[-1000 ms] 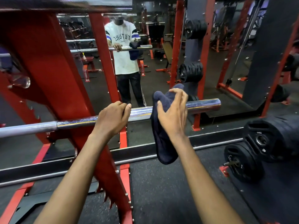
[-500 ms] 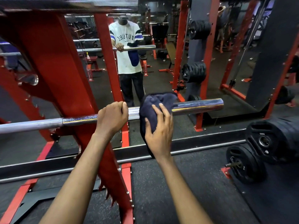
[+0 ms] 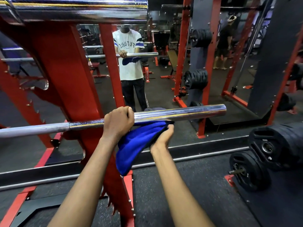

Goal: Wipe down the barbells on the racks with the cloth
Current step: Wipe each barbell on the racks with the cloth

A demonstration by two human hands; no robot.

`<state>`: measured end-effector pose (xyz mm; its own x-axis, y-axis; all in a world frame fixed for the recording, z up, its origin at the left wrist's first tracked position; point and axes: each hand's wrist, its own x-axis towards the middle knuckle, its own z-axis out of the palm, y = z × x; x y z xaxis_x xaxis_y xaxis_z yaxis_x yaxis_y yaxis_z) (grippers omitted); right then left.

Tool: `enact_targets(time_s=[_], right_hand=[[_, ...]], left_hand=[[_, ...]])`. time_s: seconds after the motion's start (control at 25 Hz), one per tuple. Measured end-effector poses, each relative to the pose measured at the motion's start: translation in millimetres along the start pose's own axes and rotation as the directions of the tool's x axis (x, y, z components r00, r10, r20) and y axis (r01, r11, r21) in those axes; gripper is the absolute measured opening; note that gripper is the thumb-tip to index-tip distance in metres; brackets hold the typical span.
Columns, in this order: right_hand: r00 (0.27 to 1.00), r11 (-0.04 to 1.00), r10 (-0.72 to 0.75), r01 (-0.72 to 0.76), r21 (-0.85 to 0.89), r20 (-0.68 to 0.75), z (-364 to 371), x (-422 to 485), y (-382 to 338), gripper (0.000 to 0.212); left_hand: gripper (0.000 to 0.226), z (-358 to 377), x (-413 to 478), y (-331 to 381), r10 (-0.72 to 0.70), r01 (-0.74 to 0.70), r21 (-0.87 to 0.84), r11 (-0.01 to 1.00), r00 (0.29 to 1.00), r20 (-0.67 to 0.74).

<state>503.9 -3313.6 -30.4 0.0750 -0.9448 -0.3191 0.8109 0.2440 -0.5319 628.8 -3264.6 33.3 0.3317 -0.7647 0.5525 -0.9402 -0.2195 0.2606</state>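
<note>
A chrome barbell (image 3: pixel 180 113) lies across the red rack (image 3: pixel 65 82) at chest height, its sleeve end pointing right. My left hand (image 3: pixel 118 122) grips the bar from above, just right of the rack upright. My right hand (image 3: pixel 162 136) sits under the sleeve, palm up, holding a blue cloth (image 3: pixel 139 141) against the bar's underside. The cloth's loose end hangs down to the left, below my left wrist. A second chrome barbell (image 3: pixel 78 12) crosses the top of the view, very close to the camera.
A wall mirror (image 3: pixel 164 71) right behind the rack shows a person's reflection. Black weight plates (image 3: pixel 249 171) sit on pegs low at the right, more plates (image 3: pixel 196 79) on a storage post behind. Dark rubber floor (image 3: pixel 164 202) lies underfoot.
My right hand has dropped from the top and front of the sleeve to beneath it, taking the cloth under the bar. My left hand has kept its grip. The camera has tilted up.
</note>
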Motion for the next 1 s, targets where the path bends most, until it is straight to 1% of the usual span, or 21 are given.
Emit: enact_targets(time_s=[0.08, 0.16, 0.2, 0.28, 0.32, 0.36, 0.4, 0.44, 0.48, 0.52, 0.6, 0.64, 0.68, 0.76, 0.8, 0.84, 0.96, 1.0], right_hand=[[0.998, 0.999, 0.052, -0.052, -0.009, 0.022, 2.8, 17.7, 2.6, 0.047], [0.998, 0.993, 0.068, -0.068, -0.093, -0.002, -3.9, 30.5, 6.4, 0.047], [0.997, 0.988, 0.08, -0.076, -0.138, 0.023, -10.7, 30.5, 6.3, 0.047], [0.985, 0.972, 0.13, -0.104, -0.21, 0.116, -24.6, 15.5, 0.3, 0.05], [0.982, 0.964, 0.131, -0.094, -0.251, 0.135, -30.8, 6.2, -3.6, 0.052], [0.985, 0.953, 0.097, -0.052, -0.299, 0.14, -35.7, -2.2, -8.5, 0.053], [0.988, 0.931, 0.026, 0.031, -0.363, 0.151, -37.5, -11.6, -14.2, 0.046], [0.982, 0.885, -0.068, 0.141, -0.443, 0.177, -35.3, -22.9, -22.1, 0.033], [0.963, 0.814, -0.157, 0.251, -0.524, 0.217, -32.7, -33.1, -28.2, 0.023], [0.934, 0.717, -0.246, 0.355, -0.599, 0.259, -30.6, -40.5, -32.6, 0.022], [0.846, 0.47, -0.409, 0.516, -0.716, 0.341, -25.9, -48.5, -40.0, 0.018], [0.793, 0.35, -0.48, 0.565, -0.747, 0.374, -24.5, -49.1, -43.0, 0.012], [0.739, 0.252, -0.547, 0.593, -0.764, 0.393, -25.5, -45.0, -44.4, 0.007], [0.659, 0.152, -0.636, 0.616, -0.773, 0.401, -25.4, -37.5, -50.6, 0.009], [0.634, 0.125, -0.658, 0.624, -0.771, 0.406, -25.9, -34.1, -54.9, 0.014], [0.612, 0.109, -0.675, 0.634, -0.766, 0.411, -26.2, -32.8, -60.9, 0.02], [0.553, 0.101, -0.739, 0.656, -0.748, 0.385, -22.1, -27.2, -87.6, 0.039], [0.514, 0.052, -0.76, 0.658, -0.751, 0.397, -19.3, -23.0, -96.5, 0.041]], left_hand=[[0.032, 0.1, -0.3, 0.9, 0.0, 0.0, 0.002, 1.0, 1.0, -0.004], [0.033, 1.3, 0.4, 1.5, -0.008, 0.008, 0.003, 1.0, 1.0, 0.0], [0.034, 2.0, 0.9, 1.4, -0.012, 0.012, 0.002, 1.0, 1.0, -0.002], [0.034, 2.8, 1.5, -0.2, -0.015, 0.015, 0.008, 1.0, 1.0, -0.003], [0.034, 3.5, 1.7, -0.8, -0.014, 0.014, 0.014, 1.0, 1.0, -0.004], [0.033, 3.7, 1.7, -0.8, -0.012, 0.013, 0.021, 1.0, 1.0, -0.007], [0.033, 4.0, 1.5, -0.4, -0.014, 0.014, 0.024, 1.0, 1.0, -0.008], [0.033, 4.0, 1.3, 0.2, -0.016, 0.017, 0.023, 1.0, 1.0, -0.009], [0.033, 4.1, 0.8, 0.6, -0.019, 0.019, 0.019, 1.0, 1.0, -0.01], [0.033, 4.0, 0.6, 1.0, -0.021, 0.021, 0.016, 1.0, 1.0, -0.012], [0.034, 3.5, -0.2, 0.9, -0.024, 0.024, 0.012, 1.0, 1.0, -0.012], [0.034, 3.4, -0.1, 0.8, -0.022, 0.023, 0.006, 1.0, 1.0, -0.01], [0.034, 2.9, -0.2, 0.9, -0.019, 0.019, 0.001, 1.0, 1.0, -0.009], [0.034, 1.8, -0.2, 1.6, -0.015, 0.015, -0.008, 1.0, 1.0, -0.007], [0.035, 1.3, 0.1, 1.9, -0.017, 0.016, -0.011, 1.0, 1.0, -0.009], [0.035, 0.9, 0.1, 2.0, -0.019, 0.019, -0.013, 1.0, 1.0, -0.011], [0.035, 0.6, -0.9, 2.7, -0.016, 0.016, -0.013, 1.0, 1.0, -0.015], [0.036, 1.0, -1.6, 3.2, -0.013, 0.013, -0.013, 1.0, 1.0, -0.018]])
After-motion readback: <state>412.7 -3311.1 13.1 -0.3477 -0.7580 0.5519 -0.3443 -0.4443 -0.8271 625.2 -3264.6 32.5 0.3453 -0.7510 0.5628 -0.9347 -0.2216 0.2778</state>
